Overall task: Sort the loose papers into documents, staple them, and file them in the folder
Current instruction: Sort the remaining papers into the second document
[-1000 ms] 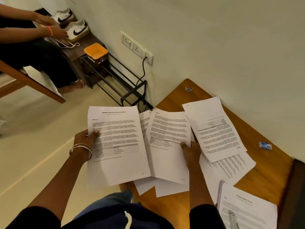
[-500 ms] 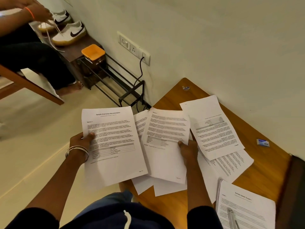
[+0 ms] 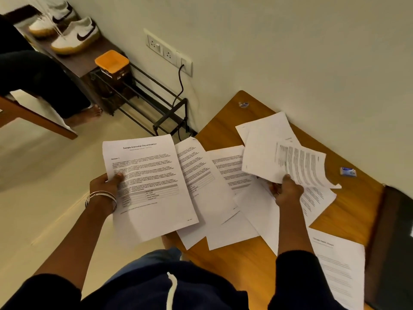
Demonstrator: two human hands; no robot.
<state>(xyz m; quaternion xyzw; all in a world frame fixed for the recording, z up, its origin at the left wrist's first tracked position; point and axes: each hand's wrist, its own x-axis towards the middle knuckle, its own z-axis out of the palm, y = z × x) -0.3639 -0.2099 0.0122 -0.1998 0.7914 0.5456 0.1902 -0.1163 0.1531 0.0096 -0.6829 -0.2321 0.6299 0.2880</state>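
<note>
Since a moment ago, lifted off the desk (image 3: 252, 262) in the right hand (image 3: 287, 191): a small bunch of sheets (image 3: 288, 162), curled and partly blurred, pinched at its lower edge between thumb and fingers, above the middle of the desk. Left hand (image 3: 105, 184) unchanged, gripping the left edge of a title page (image 3: 147, 186) headed "Sample Internship Documentation", thumb on top, held out past the desk's left edge over the floor. Silver bangles (image 3: 100, 200) on that wrist.

Fanned across the desk's left and middle part: loose papers (image 3: 214, 198), overlapping, some hanging over the near edge. At the near right part, another printed document (image 3: 337, 267), lying flat. Along the right edge, a dark folder (image 3: 393, 242), flat, its far end near the wall. Near the wall edge, a small blue-and-white box (image 3: 348, 171), apart from the papers. At the far corner, a small sticker (image 3: 243, 104).

Beyond the desk, by the wall: a black metal rack (image 3: 156, 104), an orange-lidded container (image 3: 111, 61), white sneakers (image 3: 73, 36), a wall socket (image 3: 169, 52) with a black cable.
</note>
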